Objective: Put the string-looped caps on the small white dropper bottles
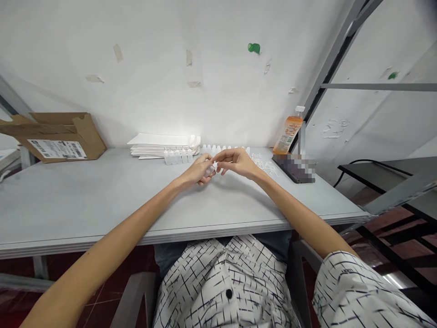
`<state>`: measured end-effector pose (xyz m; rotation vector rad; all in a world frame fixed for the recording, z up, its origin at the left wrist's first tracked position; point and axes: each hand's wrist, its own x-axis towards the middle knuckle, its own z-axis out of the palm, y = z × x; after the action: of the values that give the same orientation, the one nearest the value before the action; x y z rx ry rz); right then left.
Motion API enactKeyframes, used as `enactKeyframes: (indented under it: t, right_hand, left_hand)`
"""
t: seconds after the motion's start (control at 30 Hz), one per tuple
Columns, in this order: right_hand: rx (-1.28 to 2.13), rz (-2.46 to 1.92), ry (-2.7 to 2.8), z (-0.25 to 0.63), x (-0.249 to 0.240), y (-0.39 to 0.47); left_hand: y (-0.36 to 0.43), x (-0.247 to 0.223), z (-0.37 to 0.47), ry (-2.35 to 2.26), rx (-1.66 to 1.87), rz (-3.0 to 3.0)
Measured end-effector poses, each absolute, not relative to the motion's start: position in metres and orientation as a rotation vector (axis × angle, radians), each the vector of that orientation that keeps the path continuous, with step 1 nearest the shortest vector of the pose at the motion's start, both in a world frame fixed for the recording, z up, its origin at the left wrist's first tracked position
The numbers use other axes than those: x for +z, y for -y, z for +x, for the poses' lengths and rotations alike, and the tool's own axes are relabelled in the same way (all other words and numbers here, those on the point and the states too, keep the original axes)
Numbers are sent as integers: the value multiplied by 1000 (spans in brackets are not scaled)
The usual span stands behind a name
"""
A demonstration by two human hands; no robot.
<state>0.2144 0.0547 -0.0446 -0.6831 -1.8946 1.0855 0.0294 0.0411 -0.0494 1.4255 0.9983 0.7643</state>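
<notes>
Over the middle of the table, my left hand (200,172) is closed around a small translucent plastic bottle (209,170), whose lower part is hidden by my fingers. My right hand (236,161) meets it from the right, with thumb and fingertips pinched together at the bottle's top. Whatever sits between those fingertips is too small to make out. Just behind my hands, several small white bottles (214,148) stand in a row along the wall. Another short row of white bottles (178,157) is to the left. Small white plastic pieces (265,165) lie scattered beyond my right hand.
A stack of white paper or card (160,142) rests against the wall. An open cardboard box (68,136) occupies the table's left end. At the right are an orange drink bottle (289,132) and a dark phone-like device (293,171). Metal frame posts border the table (102,205).
</notes>
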Motion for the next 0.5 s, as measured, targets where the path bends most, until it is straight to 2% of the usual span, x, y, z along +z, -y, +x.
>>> enactKeyframes:
  t: [0.3,0.5]
  right_hand:
    - [1124,-753,1974,215,-51,-60]
    - [868,-892,2120,208,-52,-54]
  left_hand:
    - [-41,-50,33,-1076,851,1404]
    - [-39,-56,34,-1072,904,1481]
